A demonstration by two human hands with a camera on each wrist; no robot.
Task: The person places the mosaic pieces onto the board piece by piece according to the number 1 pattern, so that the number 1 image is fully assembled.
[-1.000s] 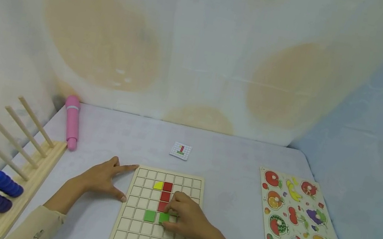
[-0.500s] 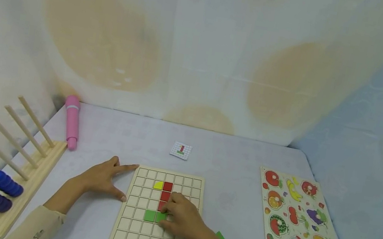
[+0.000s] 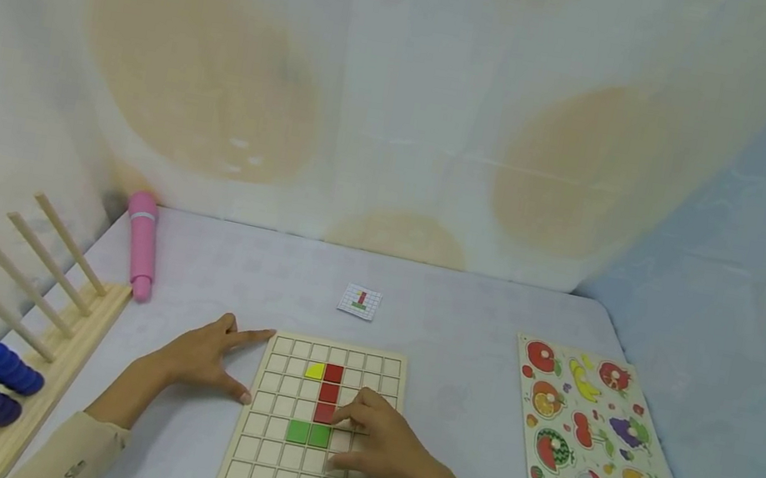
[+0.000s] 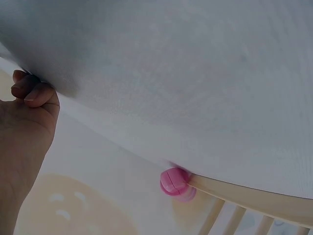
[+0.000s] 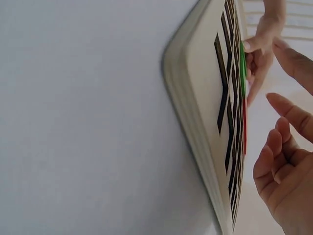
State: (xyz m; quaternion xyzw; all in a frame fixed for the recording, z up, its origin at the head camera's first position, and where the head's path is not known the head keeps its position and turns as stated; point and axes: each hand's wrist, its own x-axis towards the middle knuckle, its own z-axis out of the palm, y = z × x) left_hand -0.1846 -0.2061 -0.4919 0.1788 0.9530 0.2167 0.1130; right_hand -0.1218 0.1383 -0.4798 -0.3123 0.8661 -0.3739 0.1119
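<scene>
A wooden grid board (image 3: 237, 473) lies flat on the table, seen edge-on in the right wrist view. It carries one yellow tile (image 3: 315, 371), a column of red tiles (image 3: 329, 392) and two side-by-side green tiles (image 3: 308, 434) below. At its left edge, my left hand (image 3: 199, 356) spreads index finger and thumb, the index at the top corner and the thumb lower down; other fingers curl under in the left wrist view. Just right of the green tiles hovers my right hand (image 3: 386, 447), thumb and index parted with nothing between them (image 5: 288, 152).
Behind the board lies a small pattern card (image 3: 361, 301). A wooden peg abacus (image 3: 48, 377) with blue rings stands at left, a pink microphone-shaped toy (image 3: 142, 245) beyond it. A fruit puzzle board (image 3: 609, 454) lies at right.
My right hand slid a green tile left against the other green tile, then let go and drew slightly right. A loose green tile seen near the right forearm is now hidden. The left hand stayed put.
</scene>
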